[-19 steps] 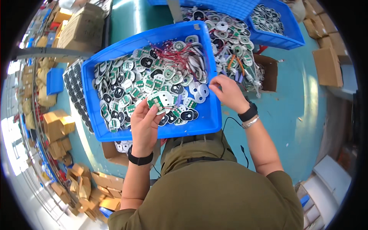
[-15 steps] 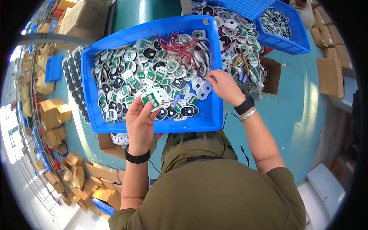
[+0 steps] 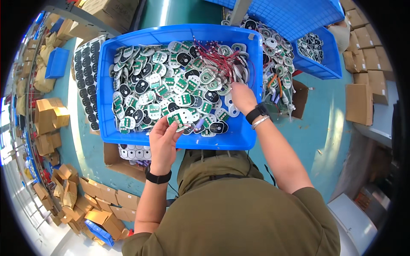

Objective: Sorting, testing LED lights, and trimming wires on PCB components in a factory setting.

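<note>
Between the thumb and fingers of my left hand (image 3: 163, 143) is a white plastic cover with a green circuit board (image 3: 181, 117), held over the near side of a blue bin (image 3: 177, 143). Beside it hangs a small purple cylinder (image 3: 199, 124), apparently wired to it. My right hand (image 3: 244, 97) reaches into the bin's right end with its fingers bent together. Its fingertips are at the edge of a bundle of red wires (image 3: 222, 59) and white rings (image 3: 233, 111); what they grip is hidden. Many similar white covers with boards (image 3: 147, 98) and black-faced ones fill the bin.
A sheet of black oval pieces (image 3: 86, 81) lies left of the bin. More parts are heaped at the right (image 3: 273, 47), with orange-handled pliers (image 3: 279, 85). Another blue bin (image 3: 318, 66) stands at the far right. Below the near rim, a cardboard box (image 3: 117, 161) holds white pieces.
The view has shifted. My right hand has moved from the white rings up to the red wires' edge. My left hand still holds the cover with the circuit board, now tilted a little differently.
</note>
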The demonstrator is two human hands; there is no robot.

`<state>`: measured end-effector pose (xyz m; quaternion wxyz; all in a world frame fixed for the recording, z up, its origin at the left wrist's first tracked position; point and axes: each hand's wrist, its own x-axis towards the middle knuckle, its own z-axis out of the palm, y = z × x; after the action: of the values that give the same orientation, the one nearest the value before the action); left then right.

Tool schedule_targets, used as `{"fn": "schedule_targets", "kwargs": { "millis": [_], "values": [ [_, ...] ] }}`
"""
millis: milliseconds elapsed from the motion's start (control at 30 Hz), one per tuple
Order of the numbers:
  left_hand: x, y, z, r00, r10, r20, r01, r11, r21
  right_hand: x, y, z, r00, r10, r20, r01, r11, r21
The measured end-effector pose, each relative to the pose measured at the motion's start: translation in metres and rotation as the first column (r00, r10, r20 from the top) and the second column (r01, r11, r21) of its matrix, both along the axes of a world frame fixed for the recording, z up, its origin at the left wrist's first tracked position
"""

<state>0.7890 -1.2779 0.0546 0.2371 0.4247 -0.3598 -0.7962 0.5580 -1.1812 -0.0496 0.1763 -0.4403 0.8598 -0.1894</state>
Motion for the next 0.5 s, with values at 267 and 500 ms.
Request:
{"fn": "schedule_targets", "kwargs": {
  "millis": [267,500],
  "values": [
    [0.007,-0.018,-0.011,0.997,-0.069,0.017,0.068,0.997,0.023,-0.013,-0.041,-0.004,0.958,-0.266,-0.112,0.224,0.93,-0.292],
    [0.023,-0.032,-0.011,0.995,-0.095,-0.014,0.095,0.995,0.027,-0.011,-0.018,0.024,0.944,-0.306,0.126,0.322,0.937,-0.137]
  ]
}}
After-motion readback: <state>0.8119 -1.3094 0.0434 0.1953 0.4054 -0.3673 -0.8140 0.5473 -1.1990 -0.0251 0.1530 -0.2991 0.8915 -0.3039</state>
